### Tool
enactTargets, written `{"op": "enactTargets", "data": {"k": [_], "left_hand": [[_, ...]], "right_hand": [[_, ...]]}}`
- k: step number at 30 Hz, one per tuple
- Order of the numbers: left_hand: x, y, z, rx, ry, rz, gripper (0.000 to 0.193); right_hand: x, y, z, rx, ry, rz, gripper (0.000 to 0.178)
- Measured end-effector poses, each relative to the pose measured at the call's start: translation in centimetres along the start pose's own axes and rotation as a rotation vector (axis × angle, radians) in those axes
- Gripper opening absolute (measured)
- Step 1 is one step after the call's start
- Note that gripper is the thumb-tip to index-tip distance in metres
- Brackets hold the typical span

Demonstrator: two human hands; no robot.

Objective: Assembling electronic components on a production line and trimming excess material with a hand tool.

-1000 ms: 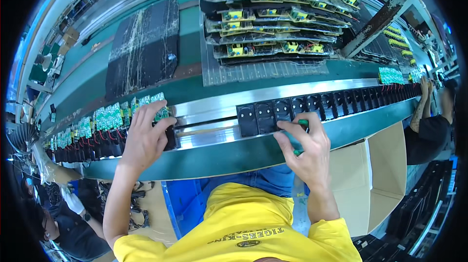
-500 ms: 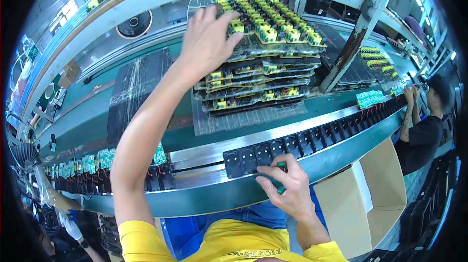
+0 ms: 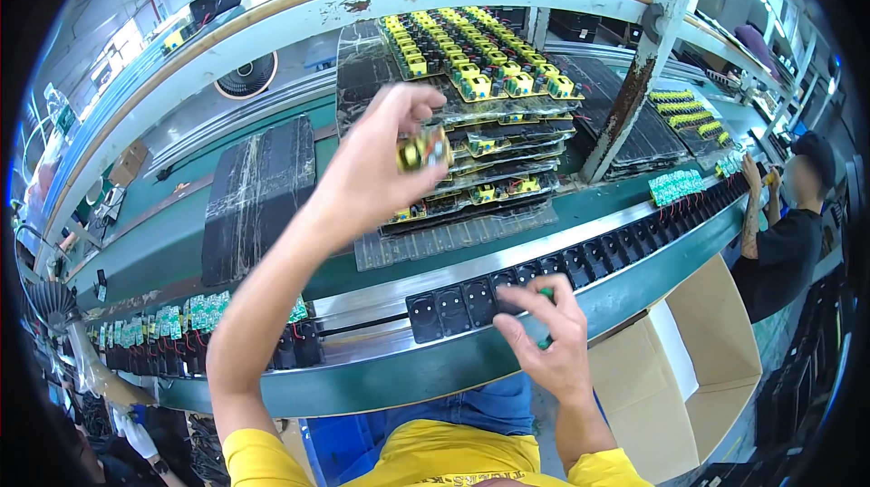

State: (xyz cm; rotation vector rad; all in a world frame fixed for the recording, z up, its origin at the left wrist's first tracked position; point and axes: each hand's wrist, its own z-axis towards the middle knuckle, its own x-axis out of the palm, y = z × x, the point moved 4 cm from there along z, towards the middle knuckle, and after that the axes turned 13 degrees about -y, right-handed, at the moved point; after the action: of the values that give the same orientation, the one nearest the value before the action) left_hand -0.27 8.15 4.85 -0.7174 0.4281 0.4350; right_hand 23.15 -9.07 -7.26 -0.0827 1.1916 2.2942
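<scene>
Left hand point(image 3: 367, 170): thumb and fingers grasping a small circuit board point(image 3: 424, 152), blurred. Tray stack point(image 3: 358, 75) at its 2 o'clock. Right hand point(image 3: 555, 342): curled around a green tool point(image 3: 546, 293), mostly hidden; fingertips at the black cases point(image 3: 452, 312), contact cannot be told. Green boards point(image 3: 207, 308) at left hand's 8 o'clock; cardboard box point(image 3: 711, 337) at right hand's 3 o'clock.

Bright windows point(image 3: 130, 34) (far left), rusty post point(image 3: 633, 96).
</scene>
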Motion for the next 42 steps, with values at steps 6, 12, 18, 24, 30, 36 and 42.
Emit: {"op": "enactTargets", "data": {"k": [6, 12, 18, 24, 30, 36, 42], "left_hand": [[-0.8, -5.2, -9.5, 0.039, 0.051, -0.048, 0.106], [-1.8, -6.2, -11.8, 0.036, 0.086, -0.029, 0.114], [-2.0, -5.6, -13.0, 0.136, 0.201, 0.091, 0.110], [-0.4, -6.5, -13.9, 0.344, 0.133, 0.167, 0.091], [0.9, -3.7, -15.8, -0.738, 0.356, -0.959, 0.047], [2.7, -3.1, -16.4, -0.937, 0.663, -1.075, 0.032], [2.5, -2.4, -16.8, -0.561, 0.249, -0.735, 0.026]], "right_hand": [[2.4, 3.0, 3.6, -0.061, -0.101, 0.087, 0.052], [4.8, 4.7, 3.6, -0.265, 0.001, 0.078, 0.047], [5.5, 5.0, 2.6, -0.439, -0.019, -0.059, 0.037], [5.2, 4.0, 2.6, -0.283, 0.097, 0.098, 0.025], [5.6, 2.5, 1.9, 0.138, 0.015, 0.618, 0.024], [4.3, 1.2, 1.3, 0.149, 0.259, 0.586, 0.014], [5.6, -3.0, -0.2, 0.323, 0.172, 0.759, 0.013]]}}
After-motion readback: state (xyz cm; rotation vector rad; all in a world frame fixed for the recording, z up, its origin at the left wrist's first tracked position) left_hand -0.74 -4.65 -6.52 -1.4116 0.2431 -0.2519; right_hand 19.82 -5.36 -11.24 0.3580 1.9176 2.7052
